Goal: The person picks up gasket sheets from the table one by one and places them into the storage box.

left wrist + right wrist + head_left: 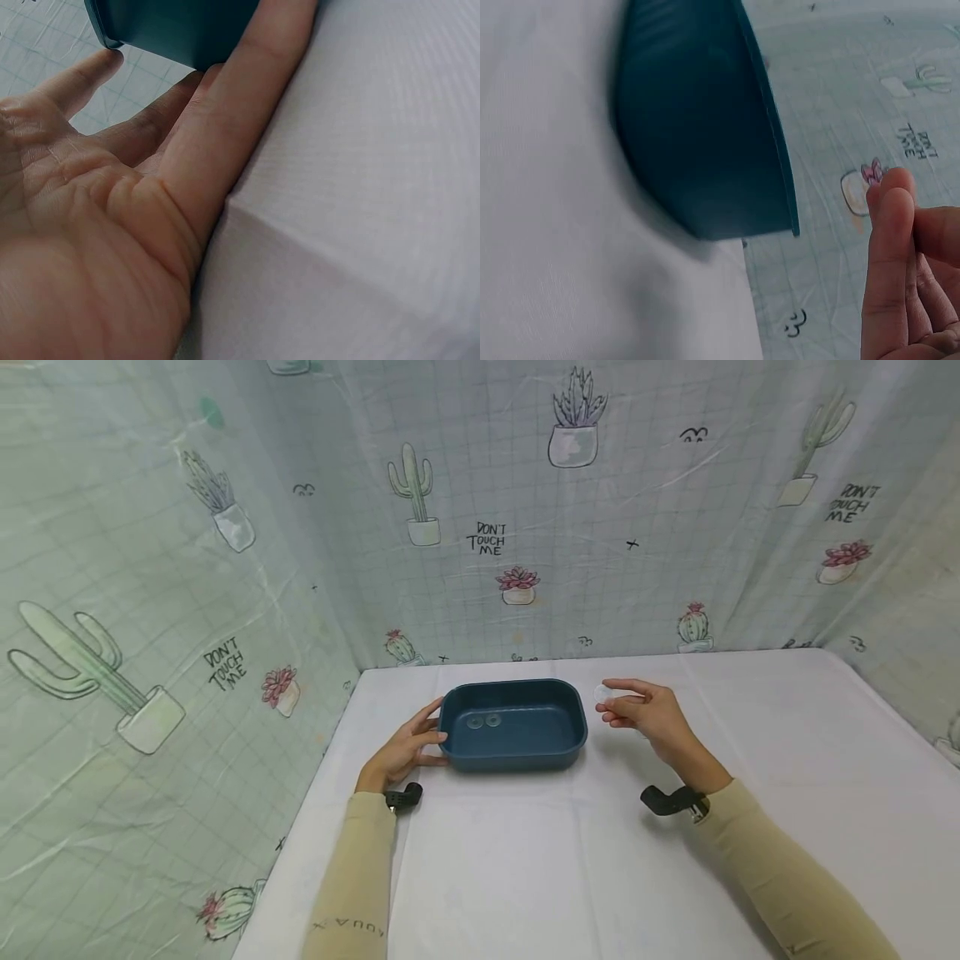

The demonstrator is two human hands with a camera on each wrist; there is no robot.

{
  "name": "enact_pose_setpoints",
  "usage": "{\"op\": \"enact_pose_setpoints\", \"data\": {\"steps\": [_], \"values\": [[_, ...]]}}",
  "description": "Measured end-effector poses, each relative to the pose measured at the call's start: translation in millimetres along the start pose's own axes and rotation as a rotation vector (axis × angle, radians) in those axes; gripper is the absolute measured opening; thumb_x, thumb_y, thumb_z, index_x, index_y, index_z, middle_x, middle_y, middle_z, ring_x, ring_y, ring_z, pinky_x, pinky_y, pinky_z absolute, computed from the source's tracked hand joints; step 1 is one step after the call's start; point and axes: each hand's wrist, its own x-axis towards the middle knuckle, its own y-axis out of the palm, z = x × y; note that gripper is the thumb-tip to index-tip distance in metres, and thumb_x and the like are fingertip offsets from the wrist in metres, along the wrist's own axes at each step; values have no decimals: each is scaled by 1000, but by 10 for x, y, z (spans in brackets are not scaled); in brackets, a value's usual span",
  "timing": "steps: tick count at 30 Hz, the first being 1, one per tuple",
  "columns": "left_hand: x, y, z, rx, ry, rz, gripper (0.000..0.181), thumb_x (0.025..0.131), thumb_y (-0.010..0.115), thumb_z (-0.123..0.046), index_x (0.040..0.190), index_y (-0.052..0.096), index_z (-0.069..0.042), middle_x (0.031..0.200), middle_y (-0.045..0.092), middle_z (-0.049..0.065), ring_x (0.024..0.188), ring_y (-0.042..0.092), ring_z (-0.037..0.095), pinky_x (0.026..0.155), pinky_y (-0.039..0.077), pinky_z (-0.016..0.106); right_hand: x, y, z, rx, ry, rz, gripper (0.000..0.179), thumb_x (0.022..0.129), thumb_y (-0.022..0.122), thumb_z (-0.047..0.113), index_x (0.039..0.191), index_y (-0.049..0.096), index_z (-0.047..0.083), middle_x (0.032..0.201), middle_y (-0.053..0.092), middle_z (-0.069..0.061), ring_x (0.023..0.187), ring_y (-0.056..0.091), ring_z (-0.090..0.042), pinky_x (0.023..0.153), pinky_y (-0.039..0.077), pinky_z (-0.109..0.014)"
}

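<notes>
A clear disc (601, 693) is pinched by its edge between the closely drawn thumb and fingertips of the right hand (647, 710), just outside the blue tray (517, 763) toward two o'clock from its middle, while two similar discs (475, 723) are seen inside, toward nine o'clock. The tray's nine o'clock end is touched by the spread, nearly straight fingers of the left hand (403, 747). The pinched disc is judged light, stiff and perhaps slippery, best taken by its edge; the tray, seemingly rigid, by its rim.
</notes>
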Motion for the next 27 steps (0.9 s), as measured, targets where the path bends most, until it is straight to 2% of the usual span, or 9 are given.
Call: {"op": "enact_pose_setpoints", "data": {"steps": [10, 20, 27], "values": [[9, 2, -16, -3, -13, 0, 77, 100, 60, -7, 162, 26, -40, 167, 24, 15, 143, 43, 45, 98, 55, 62, -67, 277, 18, 40, -22, 54, 50, 99, 66, 8, 146, 52, -1, 91, 79, 2, 78, 76, -10, 77, 64, -28], [-8, -5, -11, -9, -6, -6, 78, 100, 62, -8, 162, 27, -39, 166, 25, 16, 139, 48, 41, 98, 55, 61, 77, 592, 141, 64, -32, 85, 46, 99, 67, 8, 142, 56, -1, 90, 79, -2, 78, 76, -13, 74, 63, -25], [-14, -15, -9, -22, -9, -6, 77, 99, 64, -9, 161, 29, -40, 166, 25, 16, 139, 48, 41, 97, 56, 60, 214, 815, 150, 92, -11, 55, 38, 97, 68, 8, 134, 63, 0, 90, 78, -2, 77, 76, -12, 73, 63, -24]]}}
